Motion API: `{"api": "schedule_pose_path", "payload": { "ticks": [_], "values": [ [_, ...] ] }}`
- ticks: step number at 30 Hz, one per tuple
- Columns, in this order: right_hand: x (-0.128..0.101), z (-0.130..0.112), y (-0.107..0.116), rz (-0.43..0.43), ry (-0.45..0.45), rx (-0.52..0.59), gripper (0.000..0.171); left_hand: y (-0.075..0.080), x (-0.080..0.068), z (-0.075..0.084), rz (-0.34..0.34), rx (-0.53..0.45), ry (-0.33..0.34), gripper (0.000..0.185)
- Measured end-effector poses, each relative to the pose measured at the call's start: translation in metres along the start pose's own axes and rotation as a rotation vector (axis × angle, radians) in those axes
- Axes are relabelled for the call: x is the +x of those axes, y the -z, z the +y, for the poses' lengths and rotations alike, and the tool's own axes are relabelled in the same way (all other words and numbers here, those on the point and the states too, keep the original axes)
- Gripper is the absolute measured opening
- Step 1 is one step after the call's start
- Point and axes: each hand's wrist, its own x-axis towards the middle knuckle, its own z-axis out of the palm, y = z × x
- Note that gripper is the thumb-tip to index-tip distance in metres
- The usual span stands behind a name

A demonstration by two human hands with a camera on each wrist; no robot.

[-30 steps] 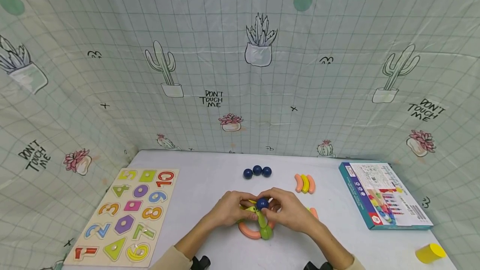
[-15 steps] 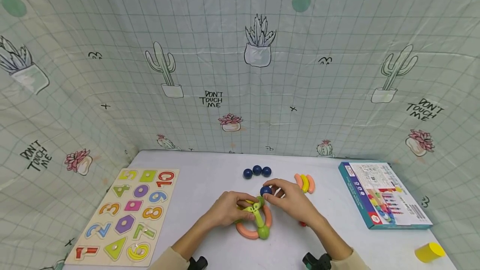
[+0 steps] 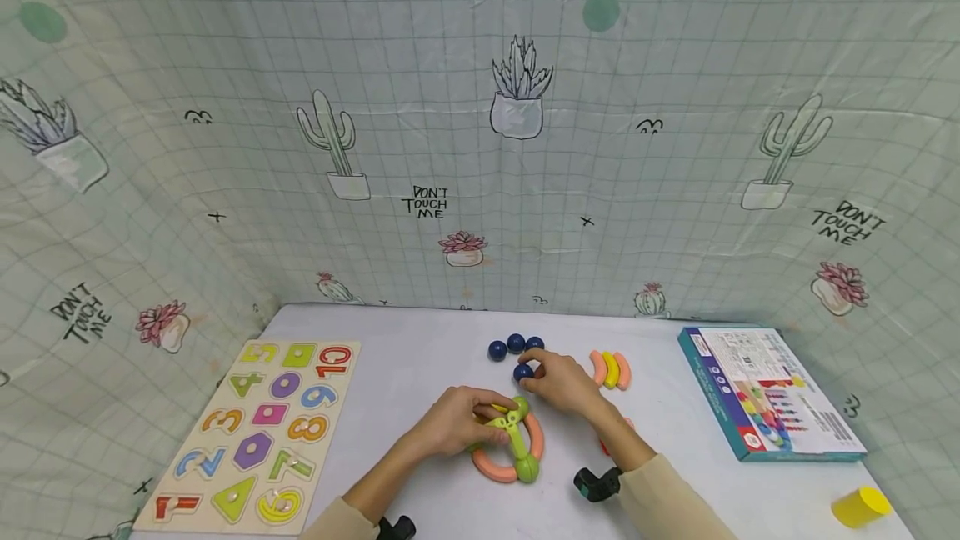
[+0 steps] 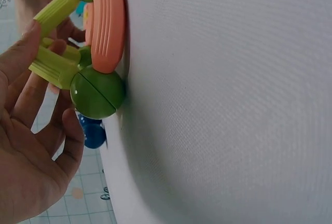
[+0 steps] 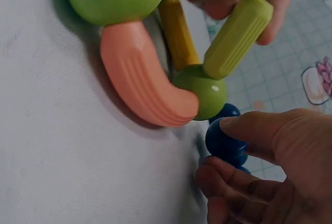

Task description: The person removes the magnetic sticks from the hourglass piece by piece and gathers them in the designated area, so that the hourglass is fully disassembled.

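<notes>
right hand (image 3: 566, 382) pinches a blue ball (image 3: 522, 372) in its fingers, just near of three blue balls (image 3: 515, 345) at the table's (image 3: 420, 348) far middle. left hand (image 3: 457, 419) grips the green-and-orange rod figure (image 3: 513, 444). step: setting down; next, likely a gentle release.

The right hand (image 3: 564, 382) is pinching a dark blue ball (image 3: 522, 372) just in front of three more blue balls (image 3: 515, 346) on the white desk (image 3: 420, 357). The left hand (image 3: 457, 422) is holding a green and orange toy piece (image 3: 516, 448) nearer the person. A number puzzle board (image 3: 258, 427) is lying at the left, a boxed set (image 3: 768, 390) at the right.
</notes>
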Motion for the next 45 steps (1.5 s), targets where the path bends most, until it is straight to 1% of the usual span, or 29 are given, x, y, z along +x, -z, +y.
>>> {"api": "schedule_pose_path", "payload": {
  "ticks": [3,9,14,31,41,45],
  "values": [
    [0.004,0.003,-0.004,0.017,-0.019,0.006,0.038,-0.001,0.0,0.0,-0.003,-0.003,-0.003,0.04],
    [0.01,0.003,-0.009,0.093,-0.041,0.025,0.044,-0.001,0.001,-0.001,-0.001,-0.014,-0.011,0.04],
    [0.013,0.002,-0.013,0.13,-0.067,0.027,0.046,-0.001,0.001,-0.002,-0.007,-0.023,-0.02,0.04],
    [0.019,-0.001,-0.014,0.207,-0.09,0.035,0.038,-0.001,0.0,-0.001,-0.001,-0.025,-0.016,0.041],
    [0.021,0.001,-0.015,0.223,-0.065,0.058,0.034,-0.001,0.001,-0.001,0.001,-0.035,-0.015,0.041],
    [0.022,0.0,-0.016,0.235,-0.058,0.053,0.03,-0.001,0.001,0.0,0.0,-0.035,-0.012,0.04]
  ]
}}
